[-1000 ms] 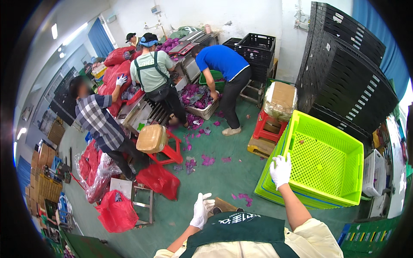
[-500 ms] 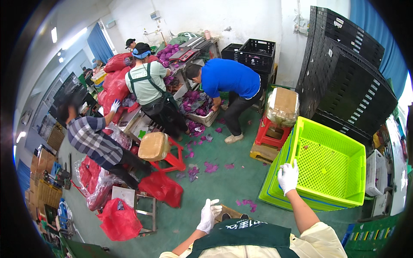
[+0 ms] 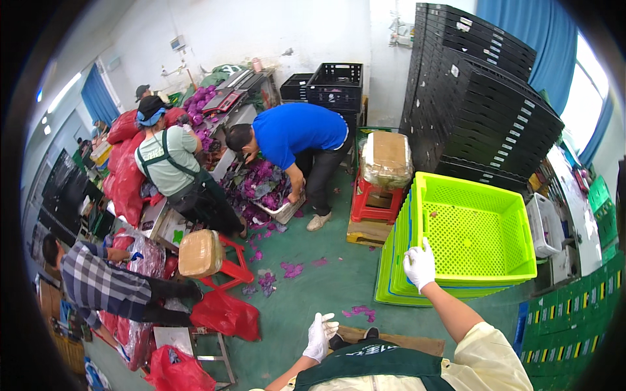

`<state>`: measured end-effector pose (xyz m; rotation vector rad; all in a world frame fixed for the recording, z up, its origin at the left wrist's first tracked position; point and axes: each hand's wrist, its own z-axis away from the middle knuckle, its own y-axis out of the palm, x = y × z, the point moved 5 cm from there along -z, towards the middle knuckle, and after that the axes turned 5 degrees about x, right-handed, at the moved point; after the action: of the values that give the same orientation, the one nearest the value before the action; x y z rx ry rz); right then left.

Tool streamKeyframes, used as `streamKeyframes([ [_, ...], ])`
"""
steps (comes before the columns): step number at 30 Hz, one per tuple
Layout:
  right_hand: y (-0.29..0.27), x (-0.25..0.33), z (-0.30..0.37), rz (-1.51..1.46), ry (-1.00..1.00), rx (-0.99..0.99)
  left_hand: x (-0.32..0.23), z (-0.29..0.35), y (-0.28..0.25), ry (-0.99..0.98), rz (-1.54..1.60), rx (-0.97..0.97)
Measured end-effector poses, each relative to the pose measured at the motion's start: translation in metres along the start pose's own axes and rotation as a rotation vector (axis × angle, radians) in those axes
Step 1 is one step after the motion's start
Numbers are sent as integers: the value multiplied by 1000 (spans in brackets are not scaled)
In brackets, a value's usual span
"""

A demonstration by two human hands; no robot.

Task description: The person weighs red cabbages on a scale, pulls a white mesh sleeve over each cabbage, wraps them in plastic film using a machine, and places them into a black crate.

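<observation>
In the head view, my white-gloved right hand (image 3: pixel 419 266) is at the left rim of the top yellow-green plastic crate (image 3: pixel 479 285), near its front corner. Its fingers look closed over the rim, one pointing up; the grip is partly hidden. This slatted crate tops a stack of similar ones and has a few small purple scraps inside. My left hand (image 3: pixel 319 337), also gloved in white, hovers before my dark green apron (image 3: pixel 378 365). Its fingers are loosely bent and apart, with nothing between them.
Tall black crates (image 3: pixel 479 104) rise behind the stack. A wrapped box (image 3: pixel 386 158) sits on a red stool (image 3: pixel 377 202). A person in blue (image 3: pixel 293 133) bends over a basket of purple leaves (image 3: pixel 257 182). Two other people work at left. Purple leaves (image 3: pixel 360 313) litter the floor.
The view has turned right. My right hand has shifted onto the crate rim; my left hand stays low before me. The person in plaid has bent down; the person in blue remains bent.
</observation>
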<state>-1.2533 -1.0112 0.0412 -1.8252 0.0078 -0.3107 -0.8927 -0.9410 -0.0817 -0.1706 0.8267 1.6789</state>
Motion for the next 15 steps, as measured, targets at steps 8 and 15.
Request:
streamKeyframes([
  [8, 7, -4, -1, -37, 12, 8, -8, 0, 6, 47, -61, -24],
  [15, 0, -9, 5, -95, -40, -29, 24, -1, 46, 61, -24, -41],
])
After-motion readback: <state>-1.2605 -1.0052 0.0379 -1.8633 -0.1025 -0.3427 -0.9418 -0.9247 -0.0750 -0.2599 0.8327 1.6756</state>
